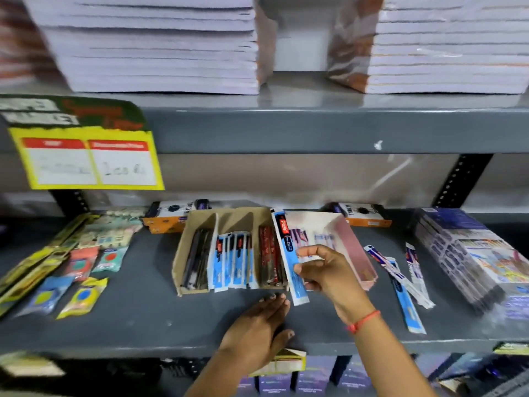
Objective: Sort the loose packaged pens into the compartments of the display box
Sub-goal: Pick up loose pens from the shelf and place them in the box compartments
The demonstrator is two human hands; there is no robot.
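Observation:
A brown cardboard display box lies on the grey shelf with three compartments: dark pens at left, blue-and-white packaged pens in the middle, red packs at right. My right hand grips a blue-and-white packaged pen, held lengthwise along the box's right wall. My left hand rests flat on the shelf in front of the box, fingers apart, holding nothing. Several loose packaged pens lie to the right. A pink-lined box sits right behind my right hand.
Eraser and stationery packs lie at the left of the shelf. A stack of wrapped books stands at the right. Orange boxes sit at the back. Notebook stacks fill the shelf above. A yellow price sign hangs left.

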